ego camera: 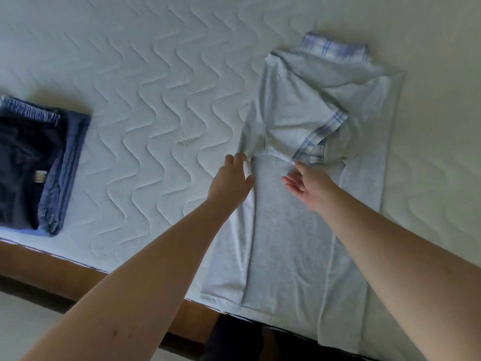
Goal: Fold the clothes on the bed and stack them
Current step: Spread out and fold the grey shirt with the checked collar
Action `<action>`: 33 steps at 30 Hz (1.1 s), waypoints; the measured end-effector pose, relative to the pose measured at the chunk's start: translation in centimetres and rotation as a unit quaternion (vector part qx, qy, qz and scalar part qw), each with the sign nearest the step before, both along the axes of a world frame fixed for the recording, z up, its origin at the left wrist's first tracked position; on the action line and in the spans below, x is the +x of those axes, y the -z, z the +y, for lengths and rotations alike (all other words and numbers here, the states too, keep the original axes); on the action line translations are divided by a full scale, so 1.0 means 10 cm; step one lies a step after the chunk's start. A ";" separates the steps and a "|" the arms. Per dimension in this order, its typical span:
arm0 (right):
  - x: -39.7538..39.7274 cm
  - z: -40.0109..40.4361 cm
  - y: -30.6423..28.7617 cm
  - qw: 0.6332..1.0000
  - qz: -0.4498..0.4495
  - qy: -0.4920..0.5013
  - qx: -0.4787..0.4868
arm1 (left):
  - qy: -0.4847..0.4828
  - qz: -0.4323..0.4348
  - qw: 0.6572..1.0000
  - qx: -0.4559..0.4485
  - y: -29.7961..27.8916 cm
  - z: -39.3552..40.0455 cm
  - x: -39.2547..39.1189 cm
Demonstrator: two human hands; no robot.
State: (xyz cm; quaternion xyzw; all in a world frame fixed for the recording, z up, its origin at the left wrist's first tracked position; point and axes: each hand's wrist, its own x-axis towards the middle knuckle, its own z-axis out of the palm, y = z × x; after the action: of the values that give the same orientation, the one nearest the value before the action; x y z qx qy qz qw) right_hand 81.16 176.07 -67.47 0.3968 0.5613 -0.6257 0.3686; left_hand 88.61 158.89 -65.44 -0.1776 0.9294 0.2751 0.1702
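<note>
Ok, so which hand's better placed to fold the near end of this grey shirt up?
Probably the right hand: it lies open on the middle panel of the grey shirt. The left hand sits at the shirt's left edge, better for pinning.

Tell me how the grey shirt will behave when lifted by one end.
The grey shirt would likely droop: thin fabric lies flat and creased. Its folded-in sleeves would probably fall open. It looks light; open hands rest on it.

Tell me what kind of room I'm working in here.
Probably a bedroom: a quilted mattress on a wooden bed frame, a grey shirt spread out for folding, and a stack of folded dark clothes.
</note>
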 end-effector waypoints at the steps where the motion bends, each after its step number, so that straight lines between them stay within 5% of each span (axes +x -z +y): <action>1: -0.03 -0.04 0.01 1.000 -0.008 0.014 -0.018 | -0.003 0.011 1.000 -0.011 0.04 0.02 -0.10; 6: -0.16 -0.25 0.15 0.994 -0.010 0.082 -0.068 | 0.035 -0.006 0.987 -0.158 0.41 0.13 -0.46; 14: -0.10 -0.15 0.14 0.995 0.074 0.062 0.004 | 0.134 0.018 0.938 -0.320 0.59 0.08 -0.58; 19: -0.11 -0.02 0.14 0.994 0.095 0.045 0.027 | 0.207 0.044 0.943 -0.256 0.48 0.07 -0.82; 25: -0.09 0.11 0.21 0.989 0.116 -0.001 0.090 | 0.129 0.075 0.983 -0.103 0.55 0.31 -0.99; 33: -0.22 0.31 0.24 0.978 0.139 0.004 0.153 | 0.176 0.019 0.984 -0.001 0.66 0.33 -0.82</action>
State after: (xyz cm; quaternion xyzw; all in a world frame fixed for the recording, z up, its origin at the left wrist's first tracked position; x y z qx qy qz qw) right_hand 79.01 179.16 -69.91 0.3595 0.6945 -0.5831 0.2199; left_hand 80.39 162.19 -72.07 -0.0063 0.9496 0.2430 0.1978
